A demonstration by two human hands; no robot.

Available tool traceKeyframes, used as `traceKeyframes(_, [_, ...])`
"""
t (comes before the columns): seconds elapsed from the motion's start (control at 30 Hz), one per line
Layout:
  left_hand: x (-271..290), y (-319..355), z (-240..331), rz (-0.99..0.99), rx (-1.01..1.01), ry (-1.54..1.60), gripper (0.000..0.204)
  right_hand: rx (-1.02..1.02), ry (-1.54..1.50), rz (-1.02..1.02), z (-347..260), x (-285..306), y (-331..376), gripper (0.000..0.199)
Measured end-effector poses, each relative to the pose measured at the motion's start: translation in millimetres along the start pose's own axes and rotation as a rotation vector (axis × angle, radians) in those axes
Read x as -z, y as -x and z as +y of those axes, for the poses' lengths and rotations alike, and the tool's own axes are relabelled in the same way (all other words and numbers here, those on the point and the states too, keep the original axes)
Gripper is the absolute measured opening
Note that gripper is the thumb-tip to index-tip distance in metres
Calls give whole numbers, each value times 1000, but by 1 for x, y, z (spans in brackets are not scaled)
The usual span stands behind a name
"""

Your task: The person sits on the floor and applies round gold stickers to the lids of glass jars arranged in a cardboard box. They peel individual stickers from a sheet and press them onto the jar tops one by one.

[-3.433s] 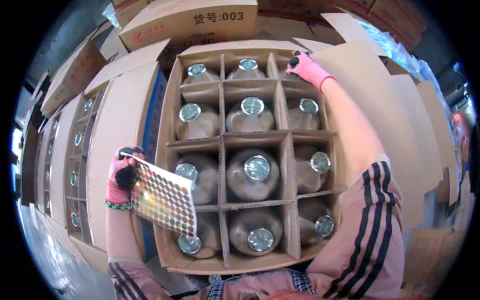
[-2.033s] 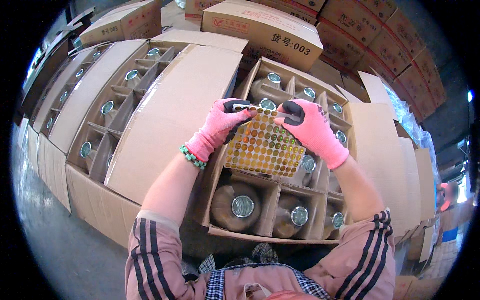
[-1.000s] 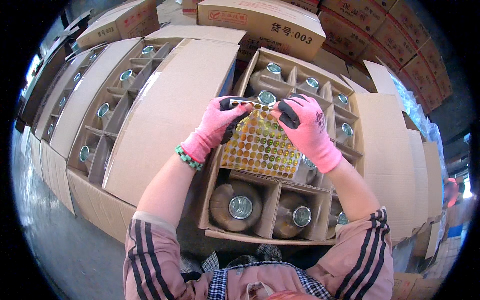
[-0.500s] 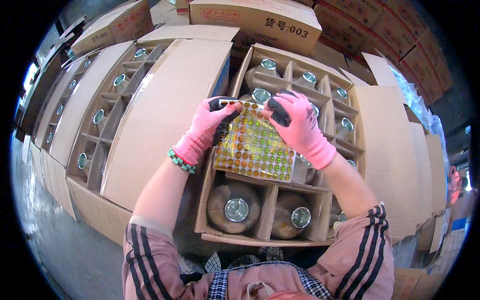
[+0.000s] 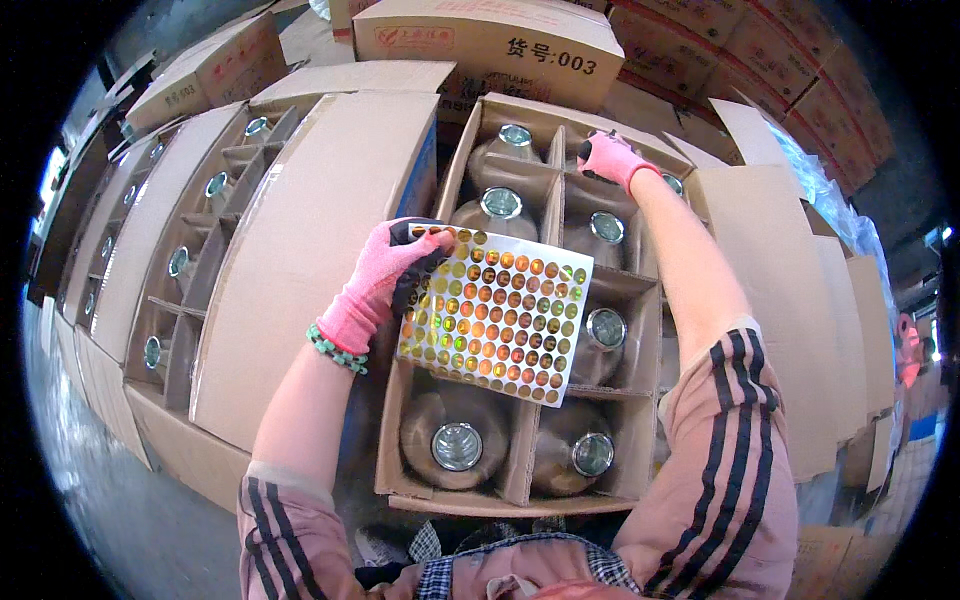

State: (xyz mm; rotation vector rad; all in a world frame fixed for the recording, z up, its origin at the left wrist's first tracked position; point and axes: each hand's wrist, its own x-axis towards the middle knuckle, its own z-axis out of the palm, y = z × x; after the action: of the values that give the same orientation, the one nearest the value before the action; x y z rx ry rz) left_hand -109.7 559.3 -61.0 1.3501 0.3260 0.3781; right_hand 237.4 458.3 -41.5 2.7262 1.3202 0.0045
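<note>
My left hand, in a pink glove with black fingertips, grips the upper left edge of a white sheet of round, shiny gold stickers. Bare white backing shows along the sheet's top right. Beneath it stands a divided carton of large glass bottles, among them a near-left bottle and a middle one. My right hand, gloved alike, is over a far compartment of this carton with its fingers curled closed. Its fingertips and whatever they hold or touch cannot be made out, and the hand covers that compartment's bottle.
To the left are more open cartons with bottles in dividers, and a wide cardboard flap beside my left arm. A closed carton stands at the back. Stacked cartons rise at the far right, near clear plastic wrap.
My right hand has left the sticker sheet's top edge and moved away to a far compartment. The sheet stays in my left hand, slightly lower and further left.
</note>
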Motion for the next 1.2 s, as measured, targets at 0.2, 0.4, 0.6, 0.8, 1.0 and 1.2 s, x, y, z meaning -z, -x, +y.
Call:
traceKeyframes(0.2, [-8,-3,4,11,5,31,20,81,439,-182,20,-26,-39,26])
traceKeyframes(0.4, [-7,1,6,35,51,75,18,133,368,53,-8,-8,-12,25])
traceKeyframes(0.6, [-9,-7,1,25,49,25,20,40,-63,527,-22,11,12,24])
traceKeyframes(0.8, [-4,-3,-2,78,-20,122,22,515,-536,260,-122,75,148,45])
traceKeyframes(1.0, [-5,-5,-2,22,-67,108,21,372,-619,86,-143,81,172,27])
traceKeyframes(1.2, [-5,-4,0,-35,-52,218,19,358,-653,107,-145,80,173,24])
